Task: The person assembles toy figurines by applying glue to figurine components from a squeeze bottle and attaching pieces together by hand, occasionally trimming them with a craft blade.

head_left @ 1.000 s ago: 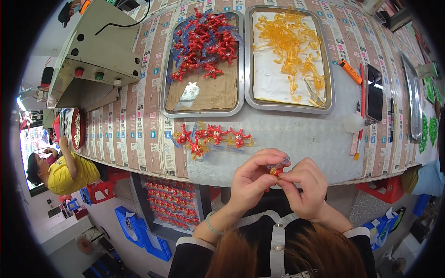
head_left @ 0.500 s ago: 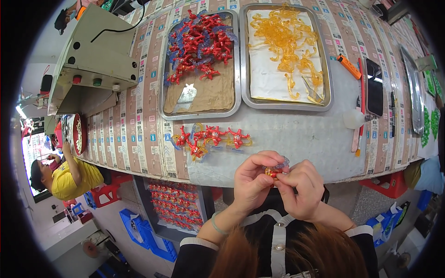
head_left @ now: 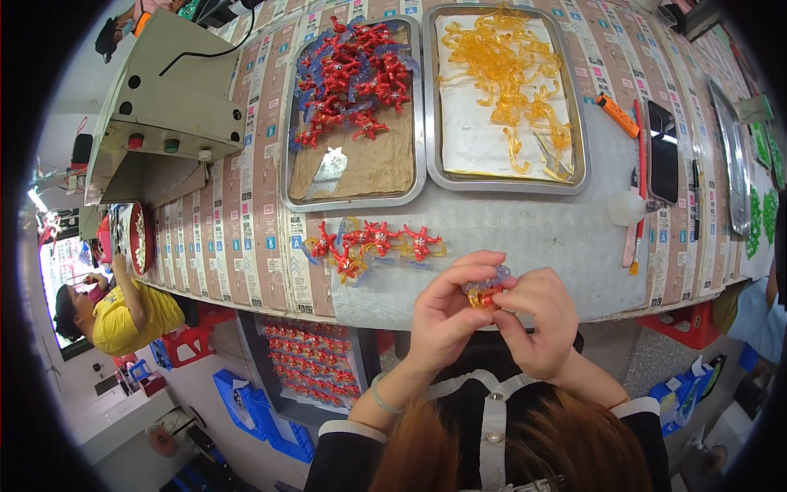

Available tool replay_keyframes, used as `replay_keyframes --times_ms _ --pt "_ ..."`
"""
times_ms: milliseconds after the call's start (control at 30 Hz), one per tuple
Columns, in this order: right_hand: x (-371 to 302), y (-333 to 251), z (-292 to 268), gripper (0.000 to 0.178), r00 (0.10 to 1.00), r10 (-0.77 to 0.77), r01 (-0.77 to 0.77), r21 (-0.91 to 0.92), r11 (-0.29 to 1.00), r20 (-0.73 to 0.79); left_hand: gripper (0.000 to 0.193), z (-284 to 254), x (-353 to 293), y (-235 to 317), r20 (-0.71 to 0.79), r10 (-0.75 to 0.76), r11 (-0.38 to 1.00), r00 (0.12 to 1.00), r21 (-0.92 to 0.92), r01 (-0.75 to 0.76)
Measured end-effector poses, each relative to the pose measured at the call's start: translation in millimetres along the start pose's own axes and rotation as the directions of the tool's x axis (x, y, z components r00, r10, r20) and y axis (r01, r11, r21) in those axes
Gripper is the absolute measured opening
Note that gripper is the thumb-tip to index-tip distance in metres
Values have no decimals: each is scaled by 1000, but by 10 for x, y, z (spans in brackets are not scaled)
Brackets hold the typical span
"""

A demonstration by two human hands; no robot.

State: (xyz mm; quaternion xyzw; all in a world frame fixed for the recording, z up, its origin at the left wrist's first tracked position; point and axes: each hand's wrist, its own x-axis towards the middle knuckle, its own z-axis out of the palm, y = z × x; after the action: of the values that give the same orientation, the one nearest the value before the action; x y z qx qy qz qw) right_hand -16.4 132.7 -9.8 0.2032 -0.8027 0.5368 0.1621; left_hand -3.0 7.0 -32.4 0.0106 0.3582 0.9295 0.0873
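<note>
My left hand (head_left: 447, 316) and my right hand (head_left: 537, 320) meet at the table's near edge, both pinching one small toy piece (head_left: 485, 292) of red, yellow and clear bluish plastic. Just beyond the hands a short row of assembled red figures with yellow and blue parts (head_left: 373, 242) lies on the table. Farther back stand two metal trays: the left tray (head_left: 354, 199) holds red and blue pieces (head_left: 348, 74), the right tray (head_left: 500, 182) holds translucent yellow pieces (head_left: 504, 70).
A grey machine with red and green buttons (head_left: 168, 123) stands at the back left. An orange marker (head_left: 616, 115), a dark phone (head_left: 662, 152), pens and a white cup (head_left: 627, 207) lie right of the trays. A bin of red figures (head_left: 311, 365) sits under the table. Another person in yellow (head_left: 123, 312) works at far left.
My hands stay together on the small piece, the fingers shifting slightly around it. The view has tilted a little; the person in yellow has moved their arm.
</note>
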Motion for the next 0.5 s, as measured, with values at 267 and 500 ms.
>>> replay_keyframes --times_ms 267,500 --pt "-29 -9 -86 12 878 462 -476 297 827 123 32 -33 18 36 -164 -176 984 971 -34 173" --pt "1 18 -103 13 914 367 -397 194 897 176 31 20 39 52 -192 -175 985 966 -40 170"
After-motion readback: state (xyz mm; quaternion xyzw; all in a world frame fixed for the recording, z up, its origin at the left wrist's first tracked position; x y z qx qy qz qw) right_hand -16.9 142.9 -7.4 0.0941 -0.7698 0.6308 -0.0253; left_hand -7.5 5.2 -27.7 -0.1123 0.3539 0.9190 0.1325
